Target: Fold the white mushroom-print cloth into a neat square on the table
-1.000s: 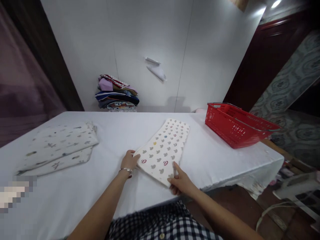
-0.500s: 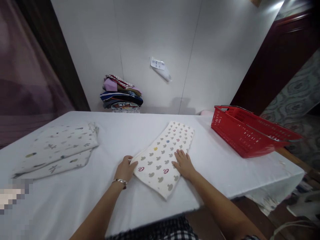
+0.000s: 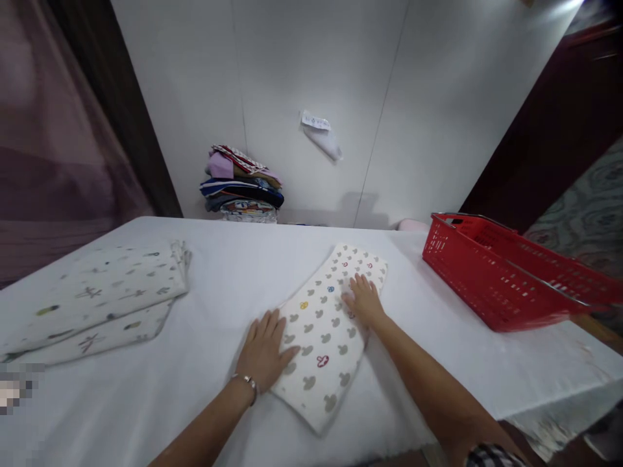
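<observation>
A folded white cloth (image 3: pixel 331 331) printed with small grey and coloured shapes lies on the white table (image 3: pixel 233 272), running from near me toward the far right. My left hand (image 3: pixel 265 350) lies flat and open on its near left edge, a bracelet on the wrist. My right hand (image 3: pixel 363 301) presses flat on the far half of the cloth, fingers spread.
Two folded white printed cloths (image 3: pixel 97 301) lie stacked at the left of the table. A red plastic basket (image 3: pixel 506 272) stands at the right edge. A pile of folded coloured clothes (image 3: pixel 241 185) sits against the white wall behind, where a paper note (image 3: pixel 316 123) hangs.
My left hand went from gripping the cloth's near corner to lying flat on it. My right hand slid from the near edge toward the cloth's far end.
</observation>
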`<state>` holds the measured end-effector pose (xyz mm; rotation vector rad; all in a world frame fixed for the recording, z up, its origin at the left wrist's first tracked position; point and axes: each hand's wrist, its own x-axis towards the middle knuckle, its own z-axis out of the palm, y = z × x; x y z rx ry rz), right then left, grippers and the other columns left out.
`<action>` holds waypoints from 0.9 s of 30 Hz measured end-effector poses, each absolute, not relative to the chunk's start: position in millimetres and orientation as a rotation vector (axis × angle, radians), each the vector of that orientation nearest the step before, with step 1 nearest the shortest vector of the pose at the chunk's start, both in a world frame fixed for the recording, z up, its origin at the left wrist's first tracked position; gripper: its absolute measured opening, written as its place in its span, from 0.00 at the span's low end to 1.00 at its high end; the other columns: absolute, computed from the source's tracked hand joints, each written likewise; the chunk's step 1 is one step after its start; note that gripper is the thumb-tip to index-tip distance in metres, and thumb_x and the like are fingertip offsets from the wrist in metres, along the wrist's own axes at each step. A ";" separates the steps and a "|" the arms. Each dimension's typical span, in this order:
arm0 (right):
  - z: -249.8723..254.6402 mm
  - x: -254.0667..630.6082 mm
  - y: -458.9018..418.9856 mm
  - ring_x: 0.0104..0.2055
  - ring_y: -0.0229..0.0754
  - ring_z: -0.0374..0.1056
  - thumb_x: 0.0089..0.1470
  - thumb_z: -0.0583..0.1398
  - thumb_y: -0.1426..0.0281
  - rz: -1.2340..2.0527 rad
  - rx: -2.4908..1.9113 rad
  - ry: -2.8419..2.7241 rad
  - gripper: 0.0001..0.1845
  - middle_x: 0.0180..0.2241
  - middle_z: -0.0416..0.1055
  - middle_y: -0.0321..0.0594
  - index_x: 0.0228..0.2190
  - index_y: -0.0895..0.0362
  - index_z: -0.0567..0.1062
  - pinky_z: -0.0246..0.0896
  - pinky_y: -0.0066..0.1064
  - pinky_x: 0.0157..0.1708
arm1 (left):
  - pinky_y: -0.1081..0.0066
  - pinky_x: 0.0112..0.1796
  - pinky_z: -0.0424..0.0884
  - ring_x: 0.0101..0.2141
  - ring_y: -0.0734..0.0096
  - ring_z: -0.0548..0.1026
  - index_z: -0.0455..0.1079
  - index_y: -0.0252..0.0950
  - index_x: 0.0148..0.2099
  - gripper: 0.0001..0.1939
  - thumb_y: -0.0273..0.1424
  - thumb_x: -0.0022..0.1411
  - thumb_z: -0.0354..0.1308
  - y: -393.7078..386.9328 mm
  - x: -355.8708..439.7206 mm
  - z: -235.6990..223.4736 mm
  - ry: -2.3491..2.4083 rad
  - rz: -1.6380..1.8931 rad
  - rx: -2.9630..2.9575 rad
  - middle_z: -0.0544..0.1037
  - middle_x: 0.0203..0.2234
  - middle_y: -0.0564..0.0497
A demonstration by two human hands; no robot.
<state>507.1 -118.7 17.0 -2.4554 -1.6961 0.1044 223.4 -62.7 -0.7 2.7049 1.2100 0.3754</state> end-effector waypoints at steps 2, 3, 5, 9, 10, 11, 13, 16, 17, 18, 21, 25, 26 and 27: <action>6.2 521.6 -114.3 0.67 0.50 0.32 0.59 0.44 0.53 0.213 -2.558 -1.608 0.37 0.65 0.40 0.48 0.62 0.63 0.52 0.30 0.46 0.61 | 0.52 0.59 0.47 0.62 0.53 0.50 0.59 0.37 0.62 0.36 0.52 0.57 0.45 -59.6 220.6 -13.8 1.214 0.280 2.676 0.55 0.63 0.44; 0.9 527.0 -113.8 0.67 0.51 0.33 0.59 0.44 0.52 0.250 -2.581 -1.597 0.36 0.65 0.40 0.47 0.62 0.61 0.52 0.31 0.46 0.61 | 0.52 0.60 0.46 0.63 0.54 0.49 0.58 0.37 0.62 0.37 0.53 0.57 0.44 -57.8 218.3 -19.0 1.210 0.267 2.672 0.53 0.63 0.44; -5.5 534.3 -111.9 0.66 0.52 0.34 0.58 0.45 0.51 0.282 -2.589 -1.611 0.36 0.65 0.41 0.46 0.62 0.58 0.53 0.32 0.48 0.61 | 0.52 0.60 0.45 0.63 0.55 0.48 0.57 0.38 0.63 0.37 0.53 0.58 0.43 -55.4 214.3 -25.2 1.200 0.269 2.672 0.52 0.64 0.46; 1.7 543.9 -82.1 0.67 0.51 0.32 0.58 0.44 0.51 0.168 -2.528 -1.662 0.38 0.65 0.39 0.48 0.62 0.61 0.51 0.29 0.47 0.61 | 0.51 0.60 0.46 0.63 0.55 0.49 0.57 0.40 0.63 0.36 0.53 0.58 0.44 -56.0 212.7 -25.5 1.217 0.270 2.666 0.51 0.64 0.48; 5.5 547.0 -67.7 0.67 0.50 0.31 0.59 0.44 0.52 0.129 -2.508 -1.671 0.37 0.66 0.38 0.48 0.62 0.62 0.50 0.28 0.46 0.61 | 0.51 0.60 0.46 0.63 0.55 0.49 0.57 0.41 0.63 0.36 0.53 0.58 0.44 -56.4 212.9 -25.2 1.222 0.272 2.672 0.51 0.64 0.48; 8.9 550.8 -51.2 0.67 0.49 0.30 0.60 0.43 0.53 0.094 -2.489 -1.674 0.36 0.66 0.38 0.48 0.62 0.62 0.50 0.28 0.45 0.61 | 0.51 0.60 0.46 0.63 0.55 0.49 0.57 0.41 0.63 0.35 0.53 0.58 0.44 -56.7 212.8 -25.5 1.225 0.275 2.681 0.51 0.63 0.49; 12.8 560.5 -14.9 0.67 0.48 0.29 0.60 0.43 0.54 0.056 -2.474 -1.658 0.36 0.66 0.36 0.47 0.62 0.62 0.49 0.27 0.44 0.62 | 0.51 0.60 0.47 0.63 0.55 0.49 0.56 0.43 0.63 0.35 0.53 0.57 0.44 -56.3 211.6 -28.4 1.228 0.280 2.701 0.51 0.63 0.50; 9.5 580.2 35.0 0.67 0.48 0.30 0.61 0.42 0.55 0.006 -2.478 -1.612 0.35 0.66 0.36 0.47 0.63 0.63 0.48 0.27 0.44 0.61 | 0.51 0.59 0.49 0.62 0.55 0.51 0.55 0.46 0.63 0.35 0.53 0.57 0.45 -53.4 206.2 -38.0 1.216 0.313 2.734 0.51 0.63 0.53; 6.2 587.8 47.6 0.67 0.48 0.30 0.60 0.43 0.55 -0.004 -2.490 -1.593 0.36 0.66 0.36 0.47 0.63 0.63 0.48 0.27 0.44 0.61 | 0.51 0.59 0.51 0.62 0.56 0.51 0.54 0.48 0.64 0.34 0.53 0.57 0.45 -52.2 203.9 -41.8 1.202 0.330 2.750 0.51 0.63 0.54; 2.3 595.6 57.6 0.67 0.49 0.31 0.60 0.43 0.54 0.005 -2.516 -1.567 0.36 0.66 0.38 0.48 0.62 0.63 0.49 0.27 0.45 0.61 | 0.52 0.58 0.52 0.62 0.56 0.52 0.52 0.49 0.64 0.34 0.53 0.57 0.46 -51.0 201.6 -45.5 1.183 0.347 2.769 0.51 0.63 0.54; -9.7 616.4 72.4 0.66 0.51 0.35 0.58 0.43 0.50 0.105 -2.625 -1.473 0.39 0.65 0.41 0.50 0.62 0.62 0.52 0.29 0.48 0.60 | 0.52 0.57 0.55 0.62 0.57 0.53 0.48 0.51 0.65 0.35 0.52 0.57 0.47 -48.6 196.5 -54.0 1.136 0.386 2.825 0.51 0.63 0.55; -15.4 627.5 71.6 0.66 0.51 0.35 0.58 0.41 0.48 0.162 -2.669 -1.478 0.40 0.65 0.41 0.50 0.62 0.62 0.51 0.31 0.50 0.60 | 0.53 0.56 0.57 0.61 0.56 0.56 0.48 0.50 0.65 0.36 0.53 0.57 0.47 -48.1 195.7 -57.7 1.136 0.435 2.886 0.53 0.63 0.54; -14.8 627.0 70.5 0.66 0.51 0.35 0.58 0.40 0.49 0.156 -2.674 -1.484 0.39 0.65 0.40 0.49 0.62 0.61 0.51 0.31 0.50 0.60 | 0.54 0.56 0.57 0.60 0.56 0.56 0.48 0.50 0.65 0.36 0.53 0.57 0.47 -48.2 196.1 -57.7 1.137 0.451 2.899 0.54 0.62 0.54; -14.0 625.8 69.5 0.66 0.51 0.34 0.58 0.40 0.49 0.129 -2.675 -1.490 0.39 0.65 0.40 0.49 0.62 0.61 0.50 0.31 0.50 0.60 | 0.54 0.56 0.57 0.60 0.56 0.57 0.49 0.49 0.65 0.36 0.52 0.57 0.47 -48.4 196.5 -57.4 1.137 0.468 2.914 0.54 0.62 0.53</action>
